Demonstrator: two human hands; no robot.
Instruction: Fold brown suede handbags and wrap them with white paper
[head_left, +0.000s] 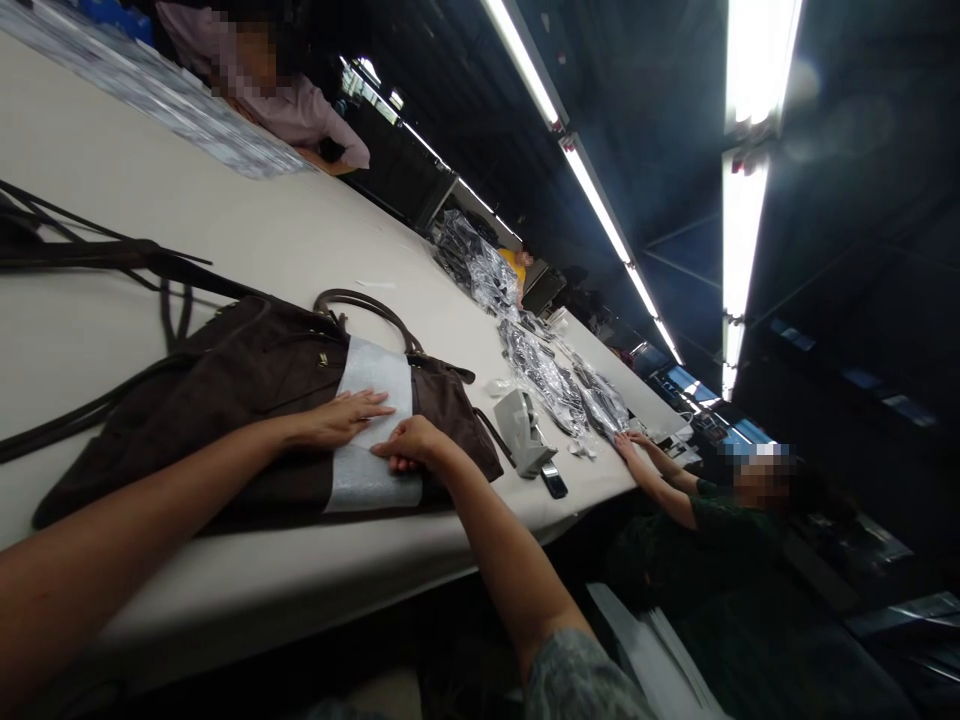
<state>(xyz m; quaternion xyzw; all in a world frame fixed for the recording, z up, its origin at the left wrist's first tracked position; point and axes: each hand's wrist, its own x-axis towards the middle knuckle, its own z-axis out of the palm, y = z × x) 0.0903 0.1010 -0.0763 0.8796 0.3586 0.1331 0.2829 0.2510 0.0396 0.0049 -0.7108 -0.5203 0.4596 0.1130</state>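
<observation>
A dark brown handbag [225,380] lies on its side on the pale table, with a white paper band [375,487] around its middle. My left hand [341,418] rests flat on the band, fingers stretched out to the right. Close beside it, my right hand [412,442] has curled fingers, their tips pressed to the paper near a crease or overlapping edge. Whatever those fingertips may pinch is hidden. Handles [371,298] of the bag arch out beyond the band, and long straps trail off to the left.
A grey tape dispenser [520,432] and a dark phone [553,480] sit right of the bag. Beyond are plastic-wrapped items [544,370], where a co-worker's hands [630,445] rest. Another person [300,110] leans at the table's far side near plastic sheeting [187,110].
</observation>
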